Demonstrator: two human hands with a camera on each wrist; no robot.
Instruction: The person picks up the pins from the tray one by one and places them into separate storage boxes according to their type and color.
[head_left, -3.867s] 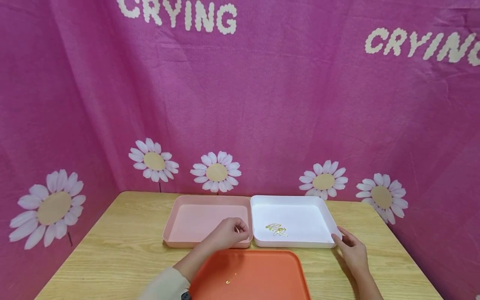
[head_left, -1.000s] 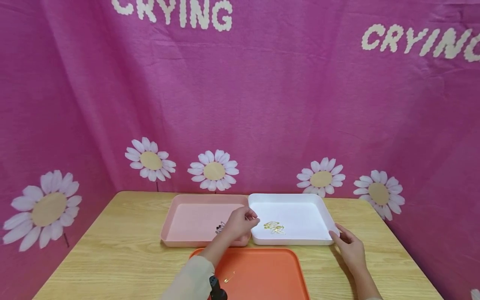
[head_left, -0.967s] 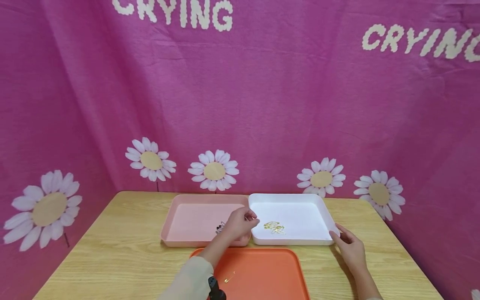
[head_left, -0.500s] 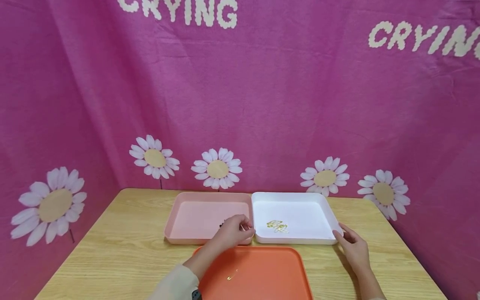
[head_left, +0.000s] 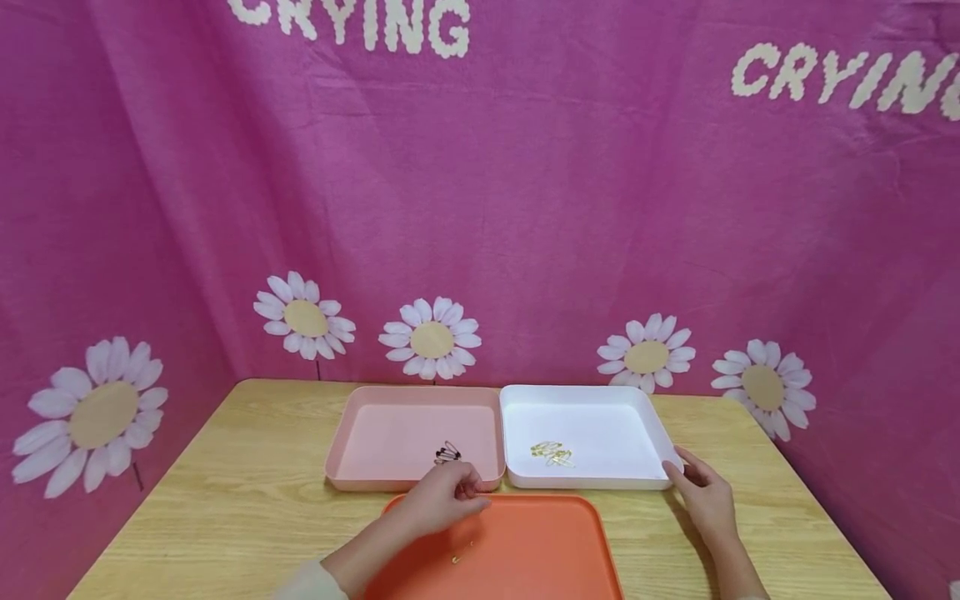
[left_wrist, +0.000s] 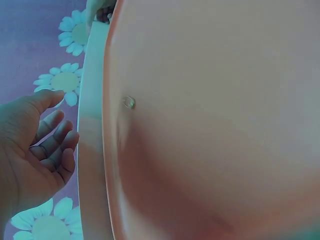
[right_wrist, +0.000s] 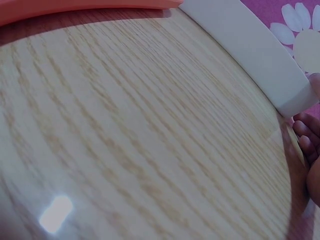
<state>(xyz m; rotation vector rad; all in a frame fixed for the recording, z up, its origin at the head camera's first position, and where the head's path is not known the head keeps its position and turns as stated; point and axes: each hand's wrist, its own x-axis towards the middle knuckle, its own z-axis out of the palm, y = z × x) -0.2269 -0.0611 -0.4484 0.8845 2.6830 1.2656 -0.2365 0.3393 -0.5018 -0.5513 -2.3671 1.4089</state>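
Observation:
My left hand (head_left: pixel 446 497) hovers over the far edge of the orange tray (head_left: pixel 540 542), its fingers loosely bent. In the left wrist view nothing shows between its thumb and fingers. A small gold safety pin (head_left: pixel 455 560) lies on the orange tray below the hand. Several dark safety pins (head_left: pixel 447 452) lie in the pink tray (head_left: pixel 390 425), just beyond my knuckles. The white tray (head_left: pixel 607 425) contains a small heap of gold safety pins (head_left: pixel 552 453). At its near right corner my right hand (head_left: pixel 705 500) grips the rim, thumb in front and fingers along the side.
The pink and white trays stand side by side at the back of a wooden table (head_left: pixel 247 483). In front of them is the orange tray, cut off by the frame's bottom. A pink curtain (head_left: pixel 525 208) with printed daisies closes off the back and sides.
My left hand has come down and toward me from the border of the pink and white trays to the orange tray, uncovering the dark safety pins. My right hand stays at the white tray's corner.

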